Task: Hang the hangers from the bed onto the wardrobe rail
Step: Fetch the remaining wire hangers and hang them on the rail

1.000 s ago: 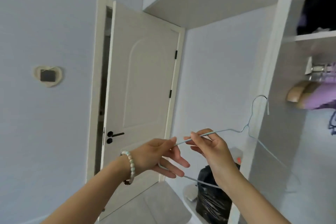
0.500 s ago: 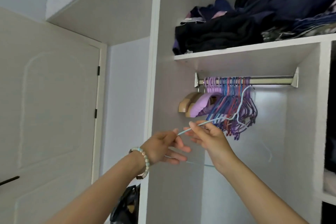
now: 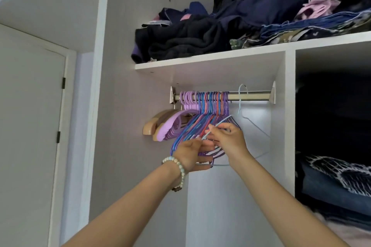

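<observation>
Curving over the rail (image 3: 255, 96) right of the frame's centre, the hook of the blue hanger (image 3: 239, 106) sits on the bare stretch of the bar. Its thin wire frame slants down and leftward to the hands. The right hand (image 3: 230, 140) pinches one wire arm between thumb and fingertips. The left hand (image 3: 192, 154), lower and further left, has its fingers curled shut on the same wire near its end.

Directly behind both hands, a tight bunch (image 3: 208, 110) of slim purple, blue and red hangers crowds the rail's left half, just beside the blue hanger's hook. Further left hang padded lilac hangers (image 3: 172, 126) and rounded wooden ones (image 3: 152, 126). The rail is a shiny metal tube between white brackets, under a flat white shelf (image 3: 200, 62) piled with soft, dark, folded clothes (image 3: 190, 40). A pale bead bracelet (image 3: 178, 164) circles the left wrist. A plain door (image 3: 30, 126) fills the frame's left edge.
</observation>
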